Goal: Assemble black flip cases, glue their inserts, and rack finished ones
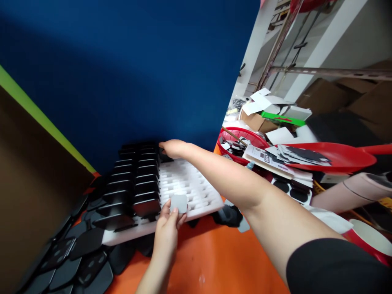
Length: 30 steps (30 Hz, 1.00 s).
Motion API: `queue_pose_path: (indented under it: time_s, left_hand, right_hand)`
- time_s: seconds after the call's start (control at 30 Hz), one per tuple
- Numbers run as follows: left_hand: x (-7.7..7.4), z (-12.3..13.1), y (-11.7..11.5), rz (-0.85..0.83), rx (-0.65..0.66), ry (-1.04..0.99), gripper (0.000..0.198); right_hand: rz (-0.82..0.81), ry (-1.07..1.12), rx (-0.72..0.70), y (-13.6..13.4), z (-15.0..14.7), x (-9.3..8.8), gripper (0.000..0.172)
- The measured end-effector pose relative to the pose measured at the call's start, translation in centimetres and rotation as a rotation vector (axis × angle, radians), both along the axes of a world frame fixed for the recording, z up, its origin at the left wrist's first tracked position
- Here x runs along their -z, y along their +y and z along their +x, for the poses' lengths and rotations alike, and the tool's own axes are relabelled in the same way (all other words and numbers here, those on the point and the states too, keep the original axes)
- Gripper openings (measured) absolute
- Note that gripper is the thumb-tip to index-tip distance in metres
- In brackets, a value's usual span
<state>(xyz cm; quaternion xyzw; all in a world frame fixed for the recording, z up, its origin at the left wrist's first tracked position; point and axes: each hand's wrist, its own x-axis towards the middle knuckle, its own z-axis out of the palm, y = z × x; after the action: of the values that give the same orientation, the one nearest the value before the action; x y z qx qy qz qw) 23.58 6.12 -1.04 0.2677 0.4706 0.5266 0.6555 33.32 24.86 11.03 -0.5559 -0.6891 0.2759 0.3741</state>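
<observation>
The white slotted rack (186,175) lies ahead on the orange table (220,257), its rows running away; the nearer left hand (169,220) pinches a light grey piece (179,203) at its near edge, the right hand (173,149) reaching its far end beside upright black plates (146,185) (grip hidden, cannot tell). Rightward, a red basket (257,136) and red scoop (346,157) hold flat scraps (301,156).

No text readable. Flat white package (267,163) at right carries dark print, too small and skewed to make out; red marking on green strip (280,118), far right, also illegible.
</observation>
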Motion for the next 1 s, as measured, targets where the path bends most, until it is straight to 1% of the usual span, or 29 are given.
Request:
queue_pose_path:
  time_s: [0.07,0.1,0.17,0.2,0.23,0.27,0.3,0.33,0.37,0.4,0.43,0.47,0.5,0.57,0.6,0.63,0.7,0.77,0.83,0.9,0.93,1.0]
  left_hand:
    - [-0.5,-0.1,-0.4,0.017,-0.011,0.000,0.045]
    - [-0.7,-0.1,-0.7,0.027,-0.015,-0.003,0.041]
    - [-1.1,-0.2,-1.5,0.093,-0.016,0.007,0.024]
    - [-1.1,-0.2,-2.0,0.152,-0.014,0.027,0.015]
    - [-1.1,-0.2,-2.6,0.225,-0.009,0.053,0.011]
    - [-1.1,-0.2,-3.3,0.302,-0.002,0.085,0.013]
    - [-1.1,-0.2,-4.0,0.377,0.011,0.119,0.015]
    - [-1.1,-0.1,-4.8,0.441,0.036,0.155,0.015]
    - [-1.2,-0.1,-5.5,0.497,0.074,0.194,0.015]
    - [-1.2,0.0,-6.2,0.545,0.115,0.234,0.015]
    - [-1.3,0.2,-6.9,0.578,0.159,0.271,0.012]
    - [-1.4,0.3,-7.5,0.589,0.189,0.290,0.008]
    - [-1.4,0.5,-8.0,0.572,0.203,0.288,0.012]
    - [-1.3,0.6,-9.0,0.471,0.180,0.246,0.035]
    - [-1.0,0.5,-9.5,0.406,0.156,0.234,0.043]
    - [-0.6,0.2,-9.9,0.350,0.139,0.245,0.046]
    - [0.9,-0.9,-10.9,0.276,0.148,0.340,0.043]
    - [2.9,-2.5,-11.9,0.242,0.229,0.467,0.040]
    - [5.1,-4.3,-12.8,0.206,0.287,0.578,0.041]
    - [7.0,-5.6,-13.6,0.205,0.303,0.692,0.041]
    - [7.6,-6.0,-13.9,0.224,0.326,0.750,0.040]
    - [8.4,-6.4,-14.3,0.286,0.375,0.859,0.040]
  right_hand:
    - [0.133,-0.203,-0.041,-2.6,0.8,0.4,0.018]
    - [0.183,-0.263,-0.043,-4.5,1.3,0.8,0.024]
    - [0.234,-0.234,-0.028,-9.3,2.7,2.2,0.018]
    - [0.195,-0.163,-0.003,-12.0,3.5,3.2,0.017]
    - [0.086,-0.061,0.023,-14.7,4.2,4.3,0.026]
    - [-0.073,0.062,0.039,-17.4,4.9,5.4,0.037]
    - [-0.270,0.199,0.019,-20.0,5.5,6.4,0.047]
    - [-0.431,0.340,-0.037,-22.2,5.9,7.1,0.054]
    - [-0.507,0.463,-0.080,-24.2,6.2,7.7,0.055]
    - [-0.534,0.556,-0.110,-25.9,6.4,8.0,0.052]
    - [-0.513,0.616,-0.116,-27.3,6.5,8.0,0.046]
    - [-0.468,0.645,-0.091,-28.3,6.6,8.0,0.040]
    - [-0.428,0.654,-0.047,-29.1,6.6,7.9,0.034]
    - [-0.396,0.660,0.054,-30.3,6.9,8.1,0.028]
    - [-0.400,0.659,0.098,-30.9,7.1,8.5,0.026]
    - [-0.408,0.647,0.135,-31.5,7.4,9.2,0.025]
    - [-0.449,0.593,0.199,-32.8,8.3,11.1,0.023]
    - [-0.539,0.562,0.279,-34.0,9.6,13.2,0.022]
    - [-0.614,0.613,0.366,-34.7,11.3,14.7,0.022]
    - [-0.588,0.667,0.454,-34.5,13.0,15.2,0.022]
    - [-0.549,0.687,0.496,-34.2,13.8,15.1,0.023]
    - [-0.461,0.714,0.564,-33.3,15.1,14.4,0.024]
